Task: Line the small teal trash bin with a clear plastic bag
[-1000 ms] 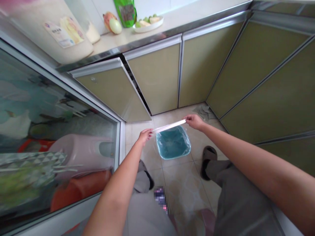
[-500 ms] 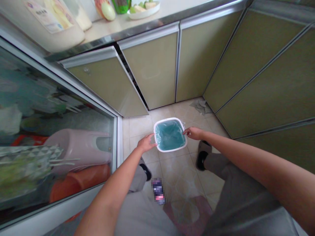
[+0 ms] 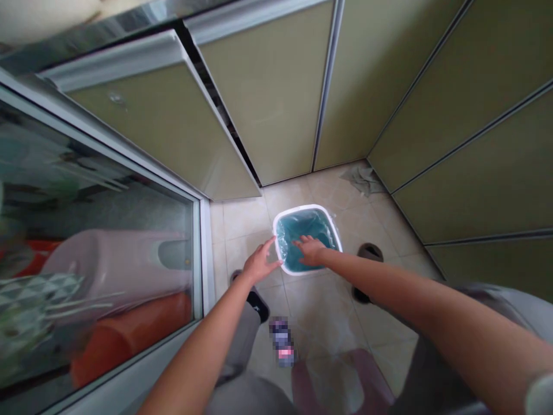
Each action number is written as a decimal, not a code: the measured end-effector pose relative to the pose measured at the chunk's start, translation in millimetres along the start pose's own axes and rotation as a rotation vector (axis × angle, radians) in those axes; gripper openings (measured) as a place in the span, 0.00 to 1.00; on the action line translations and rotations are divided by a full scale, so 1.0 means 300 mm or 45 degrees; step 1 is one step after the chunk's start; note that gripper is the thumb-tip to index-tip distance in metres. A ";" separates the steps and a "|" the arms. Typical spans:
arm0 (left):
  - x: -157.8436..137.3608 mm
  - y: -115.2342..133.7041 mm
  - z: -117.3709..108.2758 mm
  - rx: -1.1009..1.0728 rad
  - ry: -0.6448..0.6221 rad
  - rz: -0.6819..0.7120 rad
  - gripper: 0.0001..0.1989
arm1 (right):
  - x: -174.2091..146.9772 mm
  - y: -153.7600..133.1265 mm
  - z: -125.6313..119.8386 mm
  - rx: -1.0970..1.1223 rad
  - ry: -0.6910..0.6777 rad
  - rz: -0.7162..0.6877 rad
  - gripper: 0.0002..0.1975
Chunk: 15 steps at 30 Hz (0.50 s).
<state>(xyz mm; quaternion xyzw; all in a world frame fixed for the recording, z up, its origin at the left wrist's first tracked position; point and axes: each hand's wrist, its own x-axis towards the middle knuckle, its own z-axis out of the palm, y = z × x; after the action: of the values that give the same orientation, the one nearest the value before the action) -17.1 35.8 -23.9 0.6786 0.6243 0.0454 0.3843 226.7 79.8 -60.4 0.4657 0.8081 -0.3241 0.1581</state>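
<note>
A waste bin [image 3: 338, 233] with a white rim and a blue-green inside stands on the floor tiles. A thin clear plastic bag [image 3: 283, 233] lines it, and some of the bag shows past the right rim. My left hand [image 3: 259, 264] is at the bin's left side, its thumb and fingers apart, the tips at or very near the rim. Over the bin's opening, my right hand [image 3: 311, 251] reaches in from the right with fingers spread. Nothing shows in its grasp. How deep it reaches is hard to tell.
Cabinet doors [image 3: 268, 98] close off the far side, one door [image 3: 173, 127] standing ajar. A crumpled grey cloth [image 3: 364, 178] lies in the corner. At left is a glass door [image 3: 99, 230]. A slipper [image 3: 370, 252] rests right of the bin; a blurred-out item [image 3: 281, 341] lies nearer.
My right hand has moved left from the bin's right rim to over its opening, its fingers spreading. My left hand stays at the left rim. The view has tipped down, losing the countertop items.
</note>
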 end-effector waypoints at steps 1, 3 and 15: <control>0.001 -0.002 0.001 -0.016 -0.008 0.002 0.46 | 0.072 -0.017 0.035 0.056 -0.077 0.089 0.47; 0.004 -0.006 0.001 -0.037 -0.028 -0.008 0.47 | 0.215 -0.042 0.104 0.133 -0.191 0.229 0.51; 0.039 -0.035 -0.031 0.006 -0.172 -0.094 0.48 | 0.500 0.057 0.389 0.208 -0.215 0.343 0.53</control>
<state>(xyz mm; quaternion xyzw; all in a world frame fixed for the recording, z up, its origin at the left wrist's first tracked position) -28.2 49.7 -28.4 0.6574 0.6217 -0.0161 0.4254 158.4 105.2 -236.8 0.5521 0.6933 -0.4024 0.2291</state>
